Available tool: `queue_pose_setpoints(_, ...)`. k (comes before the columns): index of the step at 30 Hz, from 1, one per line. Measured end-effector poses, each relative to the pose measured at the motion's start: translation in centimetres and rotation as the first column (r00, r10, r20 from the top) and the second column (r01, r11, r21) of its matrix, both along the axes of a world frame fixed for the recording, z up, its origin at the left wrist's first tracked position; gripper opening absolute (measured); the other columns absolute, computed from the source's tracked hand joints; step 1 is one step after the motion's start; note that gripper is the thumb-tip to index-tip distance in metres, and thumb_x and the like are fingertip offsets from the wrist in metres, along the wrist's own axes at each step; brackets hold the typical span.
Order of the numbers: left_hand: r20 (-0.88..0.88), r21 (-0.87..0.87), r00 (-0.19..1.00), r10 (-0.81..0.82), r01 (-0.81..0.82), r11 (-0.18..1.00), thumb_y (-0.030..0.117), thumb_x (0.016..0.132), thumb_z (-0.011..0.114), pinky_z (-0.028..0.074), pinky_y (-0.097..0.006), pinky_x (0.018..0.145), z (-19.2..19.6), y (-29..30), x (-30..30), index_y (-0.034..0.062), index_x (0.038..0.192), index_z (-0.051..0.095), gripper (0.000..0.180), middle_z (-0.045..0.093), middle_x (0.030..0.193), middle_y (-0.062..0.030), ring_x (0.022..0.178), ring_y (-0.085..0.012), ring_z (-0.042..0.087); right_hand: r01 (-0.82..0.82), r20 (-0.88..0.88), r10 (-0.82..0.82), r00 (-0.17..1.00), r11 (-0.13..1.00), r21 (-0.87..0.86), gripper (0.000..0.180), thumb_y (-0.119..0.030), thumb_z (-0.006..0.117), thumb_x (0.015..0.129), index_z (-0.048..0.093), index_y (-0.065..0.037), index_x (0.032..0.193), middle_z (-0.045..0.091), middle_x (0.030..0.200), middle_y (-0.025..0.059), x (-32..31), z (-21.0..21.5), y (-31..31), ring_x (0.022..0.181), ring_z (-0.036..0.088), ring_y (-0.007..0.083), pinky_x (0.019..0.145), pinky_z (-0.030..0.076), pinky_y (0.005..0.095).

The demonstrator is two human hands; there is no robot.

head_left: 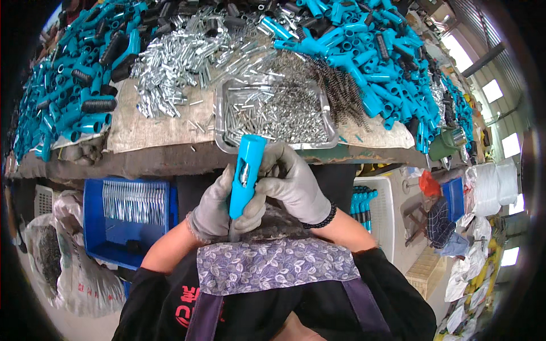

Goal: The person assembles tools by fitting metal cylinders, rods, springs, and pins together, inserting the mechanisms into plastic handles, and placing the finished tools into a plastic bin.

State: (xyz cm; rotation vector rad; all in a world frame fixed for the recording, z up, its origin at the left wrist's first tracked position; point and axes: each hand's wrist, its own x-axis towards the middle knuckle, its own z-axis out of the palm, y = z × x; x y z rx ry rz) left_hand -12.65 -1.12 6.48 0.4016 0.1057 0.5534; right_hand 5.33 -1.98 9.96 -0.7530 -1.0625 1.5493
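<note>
A bright blue tubular plastic handle (245, 176) stands nearly upright in front of my chest, leaning slightly to the right at its top. Through the slot in its side a silvery metal part shows. My left hand (215, 207), in a grey-white glove, is closed around its left side and lower part. My right hand (293, 186), gloved the same way, has its thumb and fingers bent against the handle's right side. Whether a small part sits between the right fingers is hidden. Just beyond the handle is a clear plastic tray (273, 116) of small metal pins.
Blue handle parts lie heaped at the left (68, 85) and right (369, 62) of the bench. Between them are shiny metal pieces (176, 62) and dark springs (344, 91). Below stand a blue crate (125, 236) of metal rods and a white crate (384, 216) of blue-and-black handles. A person (441, 224) sits at far right.
</note>
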Motion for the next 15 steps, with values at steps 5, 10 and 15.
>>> queue_pose_setpoints(5, -0.006, 0.086, 1.000, 0.011, -0.011, 0.996, 0.075, 0.092, 0.042, 0.035, -0.026, 0.043, 0.2, -0.1, -0.2, 0.0082, 0.110, 0.055, 0.070, 0.054, 0.065, -0.0041, 0.046, -0.0117, 0.046, -0.002, 0.076, 0.003, 0.997, 1.000, -0.004, 0.032, -0.011, 0.083, 0.082, 0.056, -0.006, 0.100, 0.057, 0.094, -0.0029, -0.2, -0.6, 0.1, 0.085, 0.053, 0.0048, 0.077, 0.046, 0.0226)
queue_pose_setpoints(10, -0.229, 0.315, 0.789, 0.570, -0.494, 0.810, 0.071, 0.095, 0.041, 0.045, -0.028, 0.052, 2.0, 0.6, -0.5, 0.0061, 0.127, 0.048, 0.073, 0.059, 0.081, -0.0051, 0.059, -0.0143, 0.054, -0.359, 0.169, 0.348, 0.922, 0.933, 0.037, 0.040, -0.040, 0.061, 0.100, 0.061, -0.001, 0.108, 0.060, 0.093, 0.0015, -1.0, -3.1, 0.8, 0.085, 0.054, 0.0099, 0.076, 0.046, 0.0252)
queue_pose_setpoints(15, -0.190, 0.310, 0.845, 0.500, -0.431, 0.847, 0.061, 0.096, 0.053, 0.047, -0.033, 0.072, 2.3, 1.8, -1.4, 0.0065, 0.126, 0.051, 0.062, 0.053, 0.094, -0.0051, 0.077, -0.0173, 0.053, -0.568, 0.124, 0.598, 0.792, 0.796, -0.210, 0.039, -0.043, 0.053, 0.102, 0.059, -0.005, 0.094, 0.065, 0.085, 0.0053, -2.6, -4.2, 0.7, 0.076, 0.063, 0.0208, 0.066, 0.048, 0.0372)
